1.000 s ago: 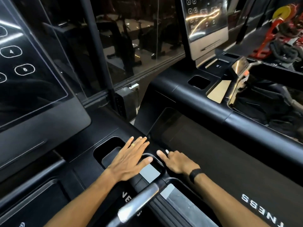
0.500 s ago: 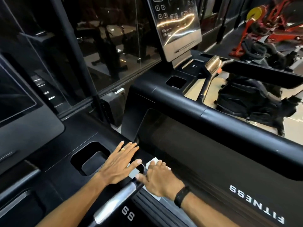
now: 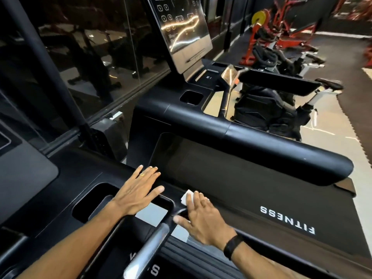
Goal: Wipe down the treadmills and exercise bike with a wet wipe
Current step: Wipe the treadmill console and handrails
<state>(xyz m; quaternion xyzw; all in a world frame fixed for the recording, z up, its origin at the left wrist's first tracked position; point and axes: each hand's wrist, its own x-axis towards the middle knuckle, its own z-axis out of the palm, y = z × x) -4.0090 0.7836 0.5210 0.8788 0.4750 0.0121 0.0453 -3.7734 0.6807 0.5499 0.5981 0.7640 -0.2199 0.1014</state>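
While the left hand (image 3: 136, 195) lies flat with its fingers straight and spread on the near treadmill's black console deck (image 3: 80, 178), holding nothing and just beside the cup recess (image 3: 90, 204), the work itself sits further right. There the right hand (image 3: 203, 218) presses the white wet wipe (image 3: 187, 197) onto the rounded right side rail (image 3: 175, 198) of that deck; its fingers are stretched out over the wipe, not curled round it, and only 1 corner of the wipe shows past the fingertips.

By my reading, the step in hand is wiping this rail where it meets the silver handlebar (image 3: 149, 248), with the second treadmill (image 3: 241, 129) and the exercise bike (image 3: 267, 111) not yet reached. The next stroke probably calls for steady downward pressure so the wipe drags along instead of bunching or slipping off the curved edge.

To the right the rail drops away to the neighbouring belt (image 3: 241, 188), marked FITNESS, so there is open room for a sweep outward, but no support beyond the edge.
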